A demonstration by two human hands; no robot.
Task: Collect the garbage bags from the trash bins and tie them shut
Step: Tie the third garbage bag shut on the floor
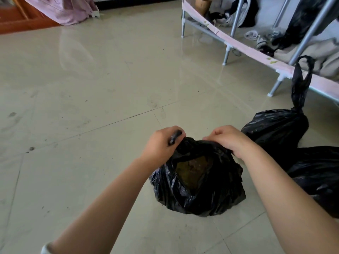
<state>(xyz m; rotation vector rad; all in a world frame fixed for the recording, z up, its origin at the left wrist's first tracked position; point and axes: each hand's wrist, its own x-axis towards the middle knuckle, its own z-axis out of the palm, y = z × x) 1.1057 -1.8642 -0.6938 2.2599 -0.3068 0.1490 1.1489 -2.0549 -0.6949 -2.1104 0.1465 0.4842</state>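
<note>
A black garbage bag [198, 191] sits on the tiled floor in front of me, its mouth partly open with brownish waste showing inside. My left hand [161, 143] is closed around the bag's left handle, a twisted strip of which sticks out of my fist. My right hand [229, 140] grips the right side of the rim. A second black bag [275, 129], knotted with its handle loops standing up, rests to the right. Part of a third black bag [317, 176] lies at the right edge, behind my right forearm.
A metal-framed rack [227, 52] with a pink fabric shelf holding clothes and shoes stands at the back right. Pink fabric [67, 10] hangs over wooden furniture [20, 21] at the top left. Glossy beige floor tiles [91, 107] stretch left and ahead.
</note>
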